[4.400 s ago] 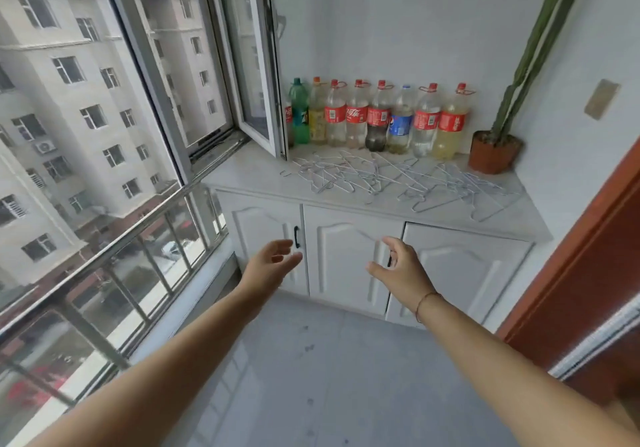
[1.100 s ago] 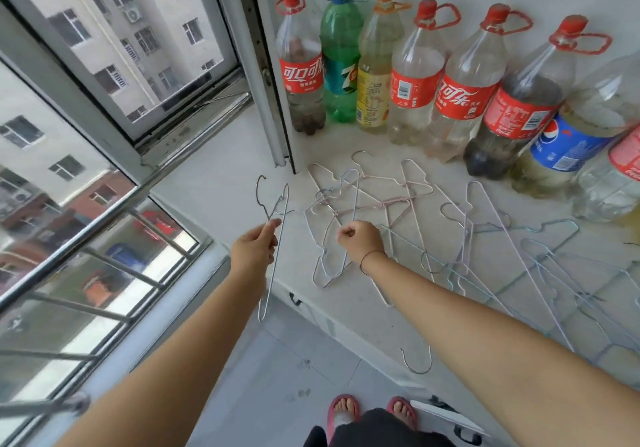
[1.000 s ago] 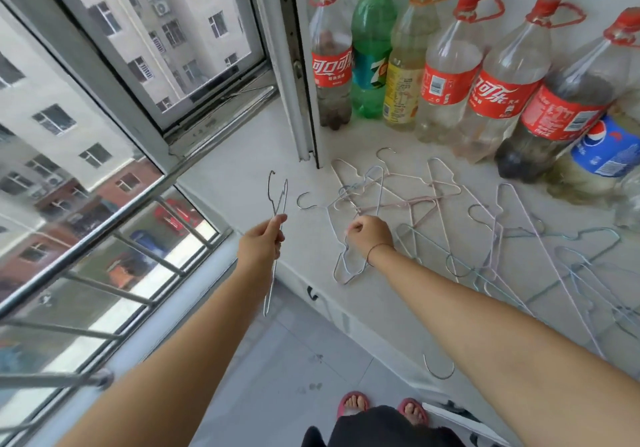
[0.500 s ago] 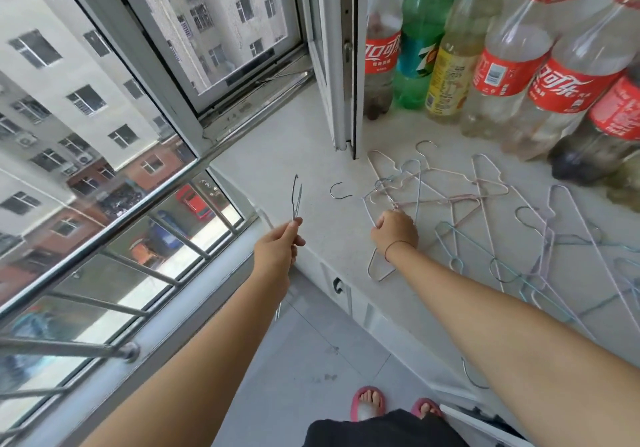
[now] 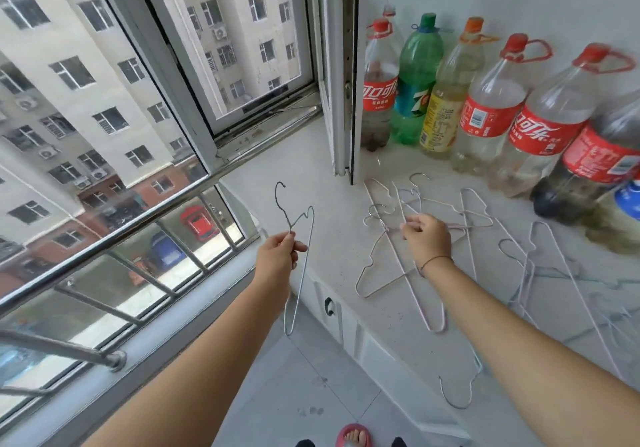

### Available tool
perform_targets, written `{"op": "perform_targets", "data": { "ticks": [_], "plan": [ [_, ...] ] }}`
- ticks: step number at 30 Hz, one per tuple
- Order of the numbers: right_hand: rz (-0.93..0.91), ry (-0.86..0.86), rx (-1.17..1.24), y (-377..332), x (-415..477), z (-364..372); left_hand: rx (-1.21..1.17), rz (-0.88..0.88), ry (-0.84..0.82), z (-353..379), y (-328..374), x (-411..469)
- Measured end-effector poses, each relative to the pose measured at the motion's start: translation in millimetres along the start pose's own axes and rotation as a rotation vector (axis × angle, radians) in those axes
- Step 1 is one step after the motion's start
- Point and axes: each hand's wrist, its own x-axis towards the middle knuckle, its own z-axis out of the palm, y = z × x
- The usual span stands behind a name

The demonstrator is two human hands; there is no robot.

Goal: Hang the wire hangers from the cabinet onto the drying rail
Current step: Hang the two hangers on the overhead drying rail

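My left hand (image 5: 278, 256) pinches the neck of a silver wire hanger (image 5: 300, 273), which hangs upright in the air left of the cabinet, hook up. My right hand (image 5: 427, 240) pinches another wire hanger (image 5: 375, 268) lying at the left end of the white cabinet top (image 5: 332, 204). Several more wire hangers (image 5: 540, 266) lie tangled across the top to the right. One hanger hook (image 5: 455, 398) dangles over the cabinet's front edge. No drying rail can be made out for certain.
A row of large plastic bottles (image 5: 446, 96) stands along the back wall. An open window sash (image 5: 341, 72) juts over the cabinet's left end. A steel guard rail (image 5: 114, 235) runs along the window at left. Grey floor tiles (image 5: 311, 377) lie below.
The view has lifted and shifted left. My left hand has turned its hanger so its triangle shows. My right hand stays on the hanger on the cabinet top.
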Motion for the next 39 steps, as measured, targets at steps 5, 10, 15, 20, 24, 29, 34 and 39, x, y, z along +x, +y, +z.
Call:
{"op": "perform_targets", "data": {
  "ticks": [5,10,15,20,24,29,34,39],
  "plan": [
    [-0.059,-0.043,0.158,-14,-10,-39,-0.042,0.058,0.105,-15,-5,-46],
    [-0.163,-0.201,0.261,-36,-50,-66,-0.108,0.124,0.207,-40,-8,-102],
    [-0.252,-0.401,0.350,-67,-100,-72,-0.183,0.141,0.306,-81,-7,-163],
    [-0.360,-0.579,0.402,-111,-163,-62,-0.287,0.177,0.453,-139,-4,-225],
    [-0.424,-0.742,0.443,-142,-225,-48,-0.337,0.191,0.583,-196,-6,-282],
    [-0.508,-0.970,0.473,-180,-324,-27,-0.410,0.241,0.722,-276,-19,-370],
    [-0.563,-1.133,0.486,-212,-441,-6,-0.436,0.271,0.883,-356,-41,-472],
    [-0.639,-1.316,0.493,-237,-568,5,-0.488,0.295,1.005,-429,-61,-573]
  ]
}}
